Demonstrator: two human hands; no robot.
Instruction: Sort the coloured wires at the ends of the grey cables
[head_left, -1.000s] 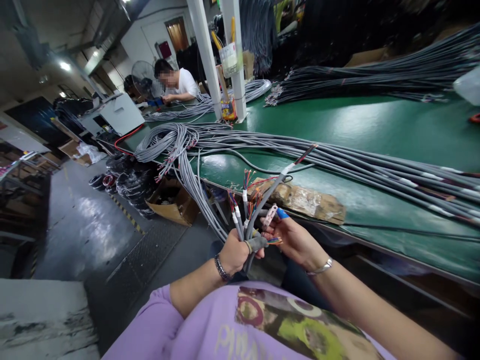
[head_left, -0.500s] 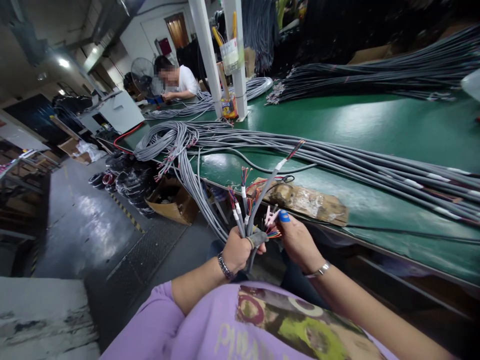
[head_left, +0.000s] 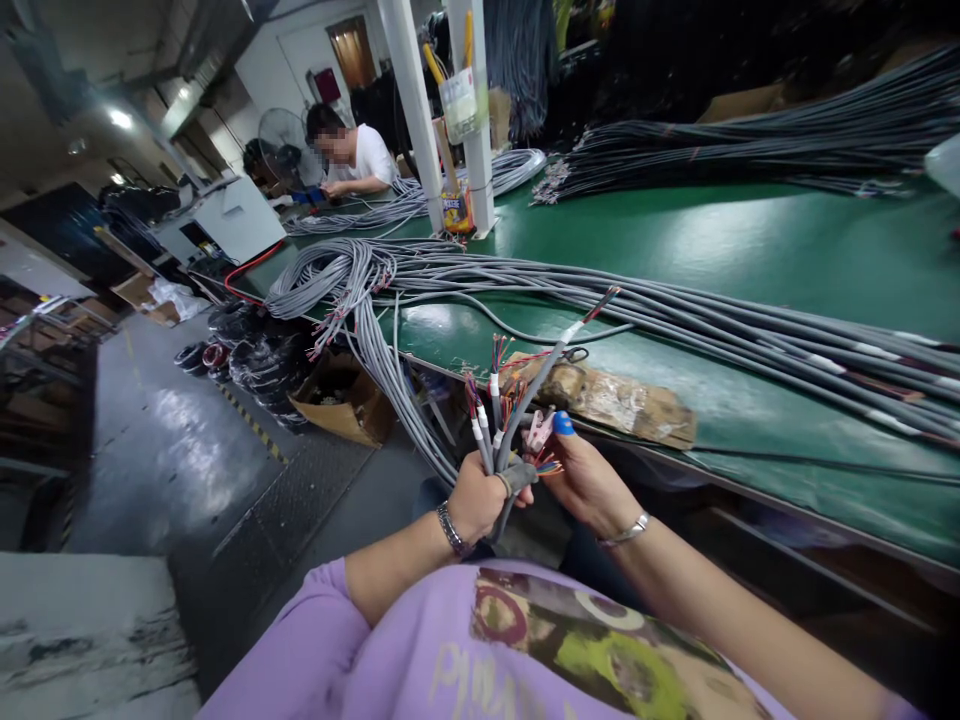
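My left hand point(head_left: 478, 502) is closed around several grey multi-core cables point(head_left: 538, 382), their stripped ends pointing up and away. Coloured wires point(head_left: 511, 400) fan out above white-wrapped sleeve ends, and one longer cable leans to the right. Over the left thumb is a grey cover point(head_left: 516, 477). Just to the right, my right hand point(head_left: 596, 490), with blue tape on the thumb, pinches a small pink clip-like piece point(head_left: 538, 432). Part of that piece is hidden by the fingers. Short coloured wires point(head_left: 549, 464) stick out below it, close to the right fingers.
A green bench point(head_left: 675, 235) carries a long run of grey cables point(head_left: 697, 325), a coil point(head_left: 319, 280) and a taped board point(head_left: 622, 400). Black cables point(head_left: 720, 155) lie farther back. Beyond the white posts point(head_left: 480, 180) a person point(head_left: 367, 160) sits. A cardboard box point(head_left: 345, 405) stands on the floor.
My right hand has moved slightly left, bringing the pink piece nearer the cable bundle. The cable tops have shifted a little to the right; the left hand keeps its grip.
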